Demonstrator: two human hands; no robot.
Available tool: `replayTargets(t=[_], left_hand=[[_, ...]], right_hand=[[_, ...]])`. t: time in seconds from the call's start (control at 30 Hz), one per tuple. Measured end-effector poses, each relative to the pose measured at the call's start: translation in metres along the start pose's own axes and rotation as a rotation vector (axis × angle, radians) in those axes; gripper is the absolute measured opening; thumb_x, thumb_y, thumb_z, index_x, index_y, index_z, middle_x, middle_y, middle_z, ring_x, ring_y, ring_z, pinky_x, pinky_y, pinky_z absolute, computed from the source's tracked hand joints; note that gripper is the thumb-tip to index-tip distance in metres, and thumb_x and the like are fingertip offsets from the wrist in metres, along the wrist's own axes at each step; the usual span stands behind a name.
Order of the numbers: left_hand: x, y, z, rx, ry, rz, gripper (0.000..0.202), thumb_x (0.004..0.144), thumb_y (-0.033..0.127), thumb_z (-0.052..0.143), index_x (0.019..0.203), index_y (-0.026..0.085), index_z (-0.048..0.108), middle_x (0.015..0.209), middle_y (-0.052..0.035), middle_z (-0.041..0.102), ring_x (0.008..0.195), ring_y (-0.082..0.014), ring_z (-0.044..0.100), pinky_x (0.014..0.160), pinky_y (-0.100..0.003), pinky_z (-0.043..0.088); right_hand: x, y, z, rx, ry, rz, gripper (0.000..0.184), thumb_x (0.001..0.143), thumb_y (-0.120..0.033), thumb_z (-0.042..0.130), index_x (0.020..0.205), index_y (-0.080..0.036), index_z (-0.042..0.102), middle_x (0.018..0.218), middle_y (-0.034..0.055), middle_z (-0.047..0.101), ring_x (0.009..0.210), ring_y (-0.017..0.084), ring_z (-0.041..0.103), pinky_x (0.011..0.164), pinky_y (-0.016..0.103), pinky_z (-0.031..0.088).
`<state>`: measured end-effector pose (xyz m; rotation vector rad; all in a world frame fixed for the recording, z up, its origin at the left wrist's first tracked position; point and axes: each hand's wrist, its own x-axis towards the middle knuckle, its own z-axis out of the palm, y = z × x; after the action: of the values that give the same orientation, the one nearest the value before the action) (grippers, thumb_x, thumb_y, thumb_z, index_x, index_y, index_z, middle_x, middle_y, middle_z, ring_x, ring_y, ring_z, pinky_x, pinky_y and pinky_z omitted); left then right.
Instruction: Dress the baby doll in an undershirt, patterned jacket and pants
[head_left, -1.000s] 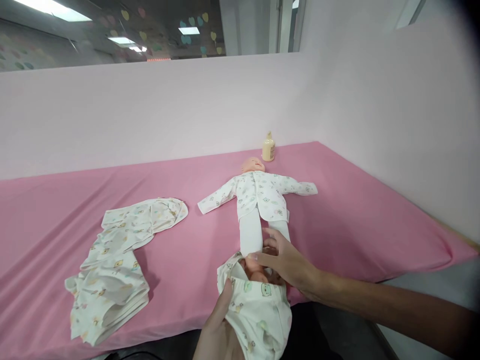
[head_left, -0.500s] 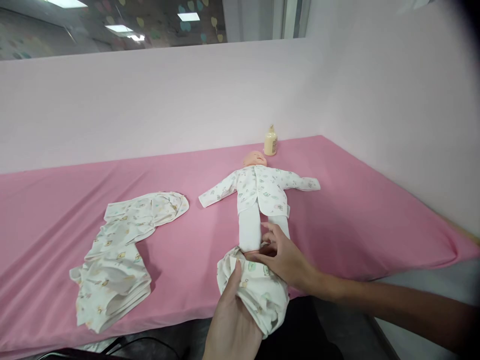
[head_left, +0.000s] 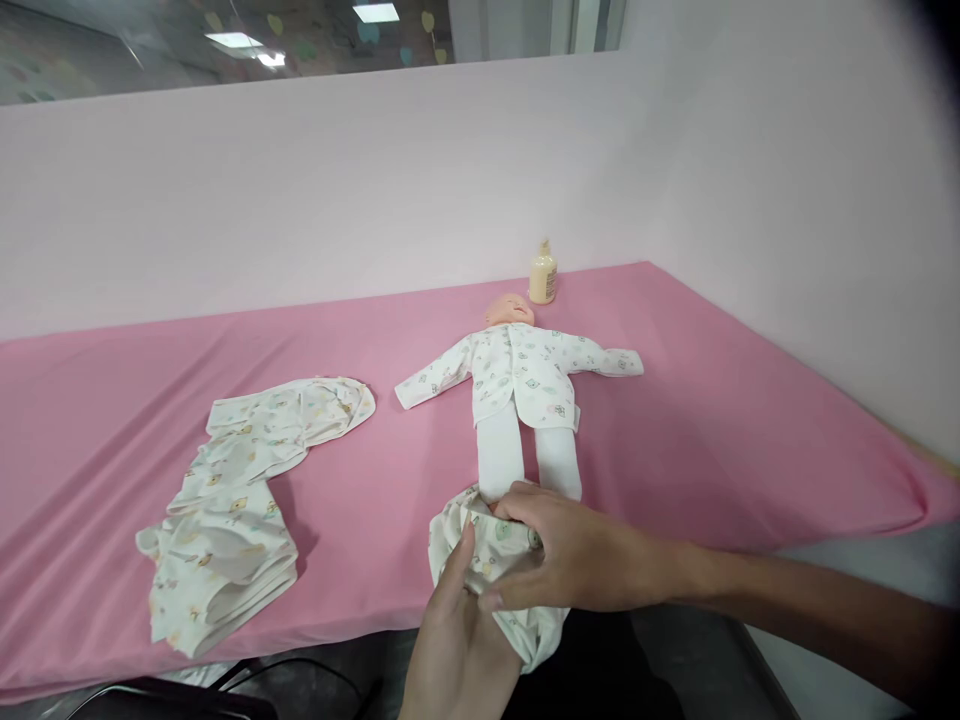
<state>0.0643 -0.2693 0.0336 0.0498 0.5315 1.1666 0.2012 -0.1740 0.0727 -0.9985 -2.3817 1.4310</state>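
Left hand [head_left: 461, 645]: thumb and fingers closed on the printed garment [head_left: 501, 556]
Right hand [head_left: 574, 550]: thumb and forefinger spread over it; whether they grip, I can't tell
Printed garment: bunched at the lower legs of the doll [head_left: 521, 385], by the pink sheet [head_left: 375, 530]'s near edge
Bottle [head_left: 543, 278]: upright beside the doll's head [head_left: 510, 310]
Folded clothes [head_left: 232, 535]: left of the doll

My left hand [head_left: 461, 650] and right hand [head_left: 577, 555] are bare, with slim, tapering fingers. My right forearm [head_left: 757, 580] is bare too, long and slender. Below the tabletop's [head_left: 360, 570] near edge shows what looks like my black clothing [head_left: 600, 670], its details too dark to tell.
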Motion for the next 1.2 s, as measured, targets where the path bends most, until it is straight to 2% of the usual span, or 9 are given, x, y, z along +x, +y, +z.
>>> replayTargets(t=[0.13,0.23,0.37,0.53,0.63,0.73,0.9,1.03,1.2], left_hand=[[0.02,0.003,-0.002,0.01,0.057,0.048,0.043,0.094,0.044,0.054,0.126,0.017,0.064,0.12,-0.0115,0.068,0.125,-0.0292,0.056,0.111,-0.044,0.039],[0.017,0.001,-0.002,0.017,0.057,0.088,0.043,0.095,0.042,0.054,0.129,0.017,0.062,0.122,-0.0109,0.067,0.127,-0.0282,0.055,0.112,-0.043,0.038],[0.016,-0.001,-0.004,-0.001,0.061,0.137,0.046,0.095,0.041,0.054,0.134,0.018,0.058,0.126,-0.0107,0.065,0.128,-0.0278,0.054,0.113,-0.044,0.037],[0.019,-0.004,-0.011,-0.019,0.068,0.158,0.043,0.093,0.04,0.057,0.131,0.02,0.061,0.126,-0.0095,0.066,0.127,-0.0278,0.055,0.113,-0.044,0.037],[0.018,-0.004,-0.011,-0.011,0.044,0.138,0.042,0.093,0.042,0.057,0.129,0.02,0.063,0.124,-0.0095,0.067,0.128,-0.0283,0.054,0.113,-0.044,0.037],[0.016,-0.004,-0.01,0.009,0.038,0.102,0.043,0.093,0.044,0.056,0.129,0.021,0.063,0.127,-0.009,0.065,0.13,-0.0281,0.052,0.114,-0.043,0.036],[0.016,-0.002,-0.015,0.048,0.017,0.138,0.049,0.095,0.047,0.051,0.138,0.023,0.056,0.132,-0.0085,0.062,0.131,-0.0255,0.051,0.116,-0.04,0.034],[0.017,-0.001,-0.015,0.048,-0.072,0.147,0.05,0.097,0.043,0.049,0.143,0.025,0.049,0.133,-0.0079,0.061,0.13,-0.0249,0.052,0.118,-0.039,0.031],[0.019,-0.001,-0.013,0.044,-0.02,0.182,0.048,0.098,0.035,0.048,0.144,0.023,0.048,0.13,-0.009,0.063,0.131,-0.0252,0.051,0.116,-0.04,0.032]], right_hand=[[0.001,0.0,0.007,0.033,0.069,0.057,0.056,0.067,-0.052,0.077,0.11,-0.02,0.06,0.106,0.0069,0.063,0.096,0.024,0.058,0.074,0.033,0.045],[0.001,-0.002,0.011,0.037,0.117,0.09,0.06,0.066,-0.047,0.078,0.117,-0.02,0.058,0.107,0.0078,0.065,0.099,0.026,0.059,0.077,0.035,0.045],[0.001,-0.005,0.011,0.055,0.12,0.105,0.055,0.065,-0.045,0.078,0.112,-0.021,0.061,0.101,0.0064,0.066,0.099,0.027,0.06,0.081,0.037,0.046],[0.0,-0.006,0.01,0.035,0.113,0.144,0.064,0.065,-0.05,0.077,0.117,-0.019,0.057,0.11,0.0098,0.063,0.1,0.029,0.059,0.08,0.039,0.046],[0.003,-0.003,0.011,-0.009,0.075,0.118,0.049,0.066,-0.048,0.075,0.102,-0.02,0.059,0.101,0.0059,0.063,0.092,0.024,0.058,0.075,0.035,0.045],[0.006,0.0,0.014,-0.071,0.041,0.037,0.029,0.068,-0.041,0.073,0.083,-0.02,0.061,0.093,0.0032,0.061,0.091,0.022,0.055,0.077,0.034,0.044],[0.006,0.002,0.021,-0.201,0.051,-0.003,0.025,0.065,-0.035,0.072,0.067,-0.019,0.054,0.085,0.0017,0.055,0.086,0.02,0.051,0.081,0.035,0.042],[0.002,0.003,0.025,-0.237,0.086,-0.058,0.017,0.067,-0.025,0.065,0.069,-0.019,0.05,0.086,0.002,0.053,0.09,0.02,0.049,0.085,0.035,0.042],[-0.005,0.007,0.029,-0.233,0.14,-0.057,0.011,0.07,-0.017,0.058,0.079,-0.02,0.052,0.096,0.0035,0.054,0.096,0.02,0.05,0.082,0.034,0.043]])
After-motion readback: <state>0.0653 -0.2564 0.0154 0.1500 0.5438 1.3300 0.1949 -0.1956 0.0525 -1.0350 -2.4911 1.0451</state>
